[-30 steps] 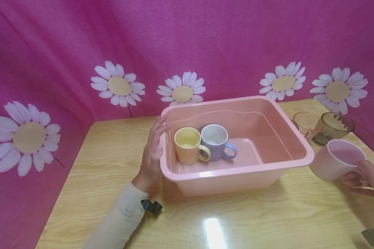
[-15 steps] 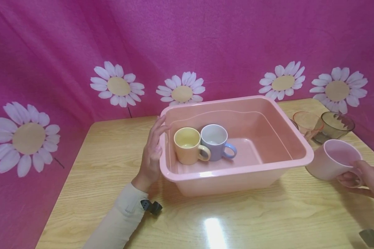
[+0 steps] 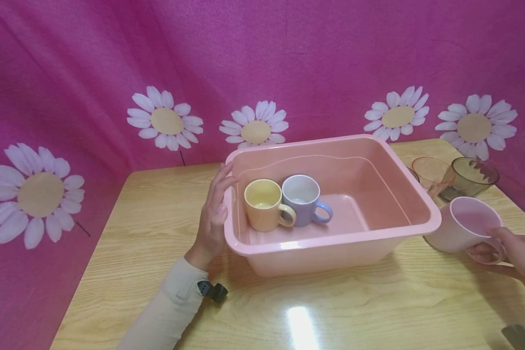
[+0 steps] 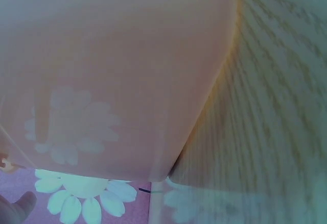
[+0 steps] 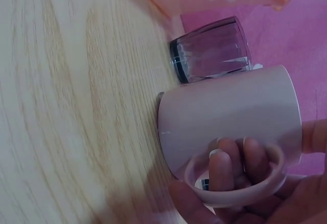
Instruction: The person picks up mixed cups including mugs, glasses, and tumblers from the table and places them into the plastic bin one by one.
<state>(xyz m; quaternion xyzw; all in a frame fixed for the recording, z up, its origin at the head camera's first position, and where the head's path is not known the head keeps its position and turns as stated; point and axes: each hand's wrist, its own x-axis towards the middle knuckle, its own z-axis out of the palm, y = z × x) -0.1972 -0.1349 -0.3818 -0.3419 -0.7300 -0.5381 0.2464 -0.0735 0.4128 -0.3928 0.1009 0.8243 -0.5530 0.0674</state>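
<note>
Magenta cloth (image 3: 315, 58) w/ white daisies (image 3: 166, 120) hangs behind lt. wood tbl (image 3: 157, 209).

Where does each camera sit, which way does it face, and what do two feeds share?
Head: worn on the head, facing forward and down at the pink tub; left hand, sleeve and right hand show.
Left wrist: on that wrist, facing the tub's outer wall, the tabletop and curtain; part of the left hand shows.
Right wrist: on that wrist, facing the pink mug and a tinted glass; the right hand's fingers show.
Shared: head and right wrist both show that mug.
</note>
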